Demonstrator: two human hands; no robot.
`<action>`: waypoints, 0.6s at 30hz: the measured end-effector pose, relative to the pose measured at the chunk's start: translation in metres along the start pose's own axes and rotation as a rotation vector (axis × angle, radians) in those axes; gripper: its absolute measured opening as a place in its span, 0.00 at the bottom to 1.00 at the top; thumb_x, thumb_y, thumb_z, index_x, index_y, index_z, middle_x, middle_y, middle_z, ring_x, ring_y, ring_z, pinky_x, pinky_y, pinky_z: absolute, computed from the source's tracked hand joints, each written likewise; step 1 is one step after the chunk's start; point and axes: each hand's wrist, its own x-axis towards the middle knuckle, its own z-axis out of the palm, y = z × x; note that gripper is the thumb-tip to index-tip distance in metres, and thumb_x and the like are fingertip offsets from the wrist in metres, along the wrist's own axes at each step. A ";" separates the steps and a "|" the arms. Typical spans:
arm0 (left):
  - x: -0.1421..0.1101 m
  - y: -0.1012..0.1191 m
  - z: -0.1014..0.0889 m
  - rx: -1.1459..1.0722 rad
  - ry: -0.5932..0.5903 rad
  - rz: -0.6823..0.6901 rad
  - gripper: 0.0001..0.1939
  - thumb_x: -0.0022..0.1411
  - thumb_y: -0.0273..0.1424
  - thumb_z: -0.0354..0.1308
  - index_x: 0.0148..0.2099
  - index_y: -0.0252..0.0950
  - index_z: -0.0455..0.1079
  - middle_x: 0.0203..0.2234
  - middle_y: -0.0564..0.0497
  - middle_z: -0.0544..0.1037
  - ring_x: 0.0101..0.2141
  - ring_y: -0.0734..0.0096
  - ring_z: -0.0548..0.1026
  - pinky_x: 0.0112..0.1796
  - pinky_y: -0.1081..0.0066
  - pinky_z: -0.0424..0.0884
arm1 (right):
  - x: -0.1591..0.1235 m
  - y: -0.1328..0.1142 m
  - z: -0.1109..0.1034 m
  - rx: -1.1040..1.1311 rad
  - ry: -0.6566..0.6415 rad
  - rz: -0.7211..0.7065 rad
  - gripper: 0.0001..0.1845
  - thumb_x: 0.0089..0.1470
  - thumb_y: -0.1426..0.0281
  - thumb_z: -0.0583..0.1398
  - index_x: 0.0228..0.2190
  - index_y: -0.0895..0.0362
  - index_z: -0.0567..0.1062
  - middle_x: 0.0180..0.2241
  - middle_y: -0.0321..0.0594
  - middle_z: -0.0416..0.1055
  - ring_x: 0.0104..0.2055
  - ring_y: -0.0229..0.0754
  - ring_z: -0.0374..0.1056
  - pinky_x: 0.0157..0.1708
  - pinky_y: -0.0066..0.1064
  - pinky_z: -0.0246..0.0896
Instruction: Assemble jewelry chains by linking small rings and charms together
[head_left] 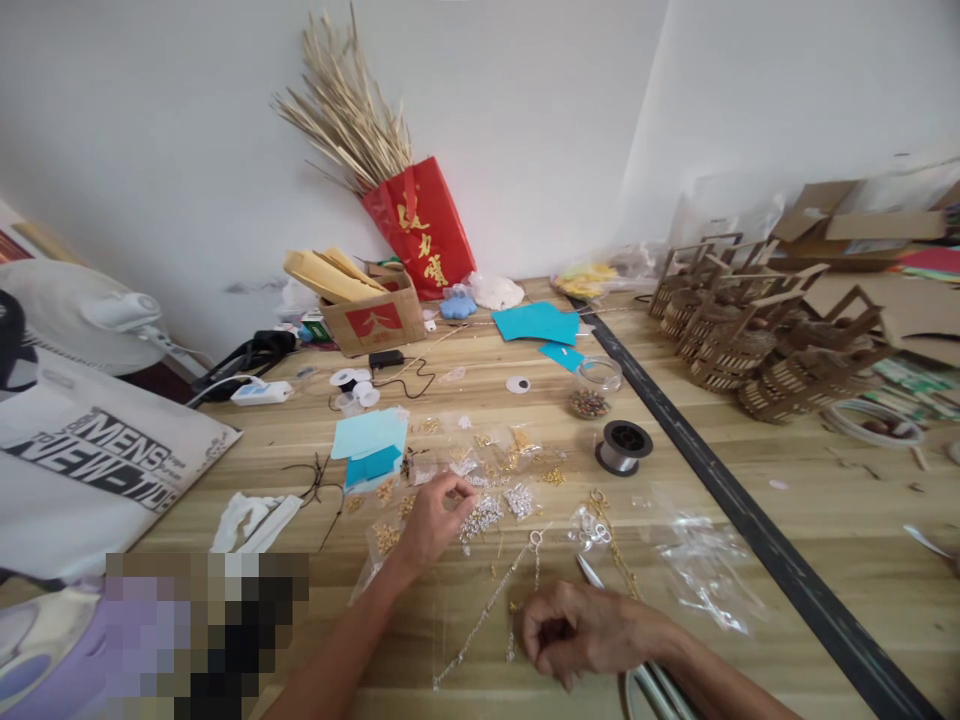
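My left hand (439, 515) is over a pile of small silver beads (480, 515), thumb and fingertips pinched together. Whatever may be between those fingertips is too small to make out. Lower down, my right hand (574, 630) has its fingers curled closed beside a silver chain (484, 620) that hangs from a ring on the tabletop. Metal pliers (590, 571) pass under this hand, tip showing above it and handles below the wrist. Whether the hand grips them is hidden. A gold chain (616, 545) and a bag of silver rings (592, 527) lie just beyond.
Small bags of gold findings (386, 538) surround the beads. A wire spool (624, 447) and a bead jar (590, 402) stand farther back. Clear plastic bags (709, 575) lie right, before a black strip (667, 425). Woven baskets (731, 345) stand beyond it.
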 end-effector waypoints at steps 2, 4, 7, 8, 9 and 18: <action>-0.005 0.003 -0.003 -0.173 -0.029 -0.113 0.05 0.55 0.30 0.59 0.29 0.34 0.71 0.24 0.51 0.75 0.28 0.69 0.71 0.32 0.71 0.66 | 0.000 0.001 0.000 -0.019 -0.004 0.003 0.03 0.47 0.76 0.62 0.28 0.61 0.74 0.21 0.31 0.66 0.22 0.29 0.62 0.22 0.19 0.54; -0.011 0.006 -0.006 -0.314 -0.046 -0.214 0.07 0.54 0.33 0.61 0.29 0.33 0.72 0.23 0.52 0.75 0.27 0.70 0.71 0.30 0.73 0.65 | 0.000 0.001 0.000 -0.027 -0.007 0.010 0.03 0.47 0.76 0.62 0.29 0.61 0.74 0.21 0.31 0.66 0.22 0.30 0.62 0.22 0.19 0.55; -0.018 0.011 -0.008 -0.440 -0.047 -0.296 0.09 0.52 0.34 0.63 0.28 0.33 0.72 0.25 0.51 0.77 0.28 0.71 0.72 0.32 0.73 0.66 | 0.000 0.001 0.000 -0.010 -0.012 0.019 0.03 0.47 0.75 0.62 0.29 0.62 0.74 0.20 0.30 0.66 0.22 0.30 0.63 0.22 0.19 0.55; -0.021 0.012 -0.008 -0.480 -0.047 -0.301 0.09 0.52 0.34 0.64 0.28 0.33 0.72 0.26 0.50 0.78 0.29 0.70 0.73 0.33 0.73 0.67 | 0.001 0.001 0.001 -0.005 -0.011 0.020 0.03 0.47 0.75 0.62 0.29 0.62 0.74 0.20 0.31 0.66 0.21 0.30 0.62 0.22 0.19 0.55; -0.023 0.013 -0.008 -0.517 -0.045 -0.301 0.09 0.51 0.34 0.64 0.27 0.33 0.72 0.26 0.50 0.79 0.30 0.70 0.73 0.34 0.72 0.67 | 0.001 0.000 0.001 -0.002 -0.010 0.020 0.03 0.47 0.75 0.62 0.29 0.62 0.74 0.20 0.31 0.66 0.21 0.30 0.62 0.22 0.19 0.55; -0.025 0.005 -0.001 -0.724 0.014 -0.391 0.11 0.44 0.33 0.68 0.24 0.33 0.70 0.27 0.47 0.81 0.28 0.70 0.75 0.34 0.69 0.71 | 0.001 -0.006 0.001 0.004 -0.017 0.019 0.04 0.46 0.72 0.62 0.27 0.61 0.73 0.19 0.31 0.65 0.21 0.31 0.62 0.21 0.20 0.52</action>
